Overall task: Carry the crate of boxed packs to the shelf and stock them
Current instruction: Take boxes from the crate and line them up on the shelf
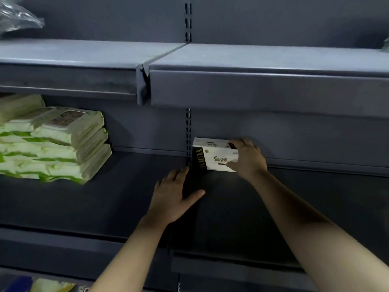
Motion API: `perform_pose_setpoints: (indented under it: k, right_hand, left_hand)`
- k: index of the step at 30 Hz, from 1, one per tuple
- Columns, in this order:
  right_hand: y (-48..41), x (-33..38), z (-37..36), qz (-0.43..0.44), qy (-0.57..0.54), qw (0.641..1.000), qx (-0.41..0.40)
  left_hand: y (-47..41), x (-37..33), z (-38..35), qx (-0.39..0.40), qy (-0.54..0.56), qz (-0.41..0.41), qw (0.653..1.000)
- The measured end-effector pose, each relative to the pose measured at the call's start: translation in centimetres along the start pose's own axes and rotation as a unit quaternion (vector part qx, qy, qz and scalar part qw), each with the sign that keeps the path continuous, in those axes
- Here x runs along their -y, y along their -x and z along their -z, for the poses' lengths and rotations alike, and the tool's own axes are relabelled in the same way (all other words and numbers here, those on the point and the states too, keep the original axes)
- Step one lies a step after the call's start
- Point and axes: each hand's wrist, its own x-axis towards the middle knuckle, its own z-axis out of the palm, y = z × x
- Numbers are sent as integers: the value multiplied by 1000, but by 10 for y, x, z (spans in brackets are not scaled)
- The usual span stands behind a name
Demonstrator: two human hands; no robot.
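We were in the stocking step, our right hand (246,159) gripping the white box (216,157) at the back of the shelf (126,197), our left hand (172,197) flat and relaxed beside it, and next, we judged, came squaring it and letting go.

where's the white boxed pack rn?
Head view, centre-right: the white boxed pack stands at the back of the middle shelf, just right of the slotted upright, gripped by the right hand.
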Motion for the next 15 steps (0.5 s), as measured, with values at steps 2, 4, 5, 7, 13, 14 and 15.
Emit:
perform_pose_setpoints:
  k: [2, 4, 5, 7, 13, 14, 15]
  right_hand:
    - [18, -3, 3, -5, -39, 999, -16]
    - [40, -7, 7, -7, -78, 997, -19]
    - [52, -10, 8, -9, -95, 995, -16]
    - [80, -16, 15, -15, -109, 994, -12]
    - [167, -51, 37, -40, -132, 990, 24]
    - [182, -58, 41, -42, -145, 988, 20]
    - [197, -66, 45, -45, -157, 987, 13]
  left_hand:
    - [7, -5, 0, 0, 6, -3, 1000]
    - [15, -13, 2, 5, 16, -4, 1000]
    - [19, -17, 3, 10, 21, -4, 1000]
    - [30, -29, 5, 16, 27, -9, 999]
    - [81, -73, -1, 14, 45, -16, 999]
    - [92, -80, -3, 10, 54, -16, 998]
    - [103, -89, -5, 7, 64, -14, 998]
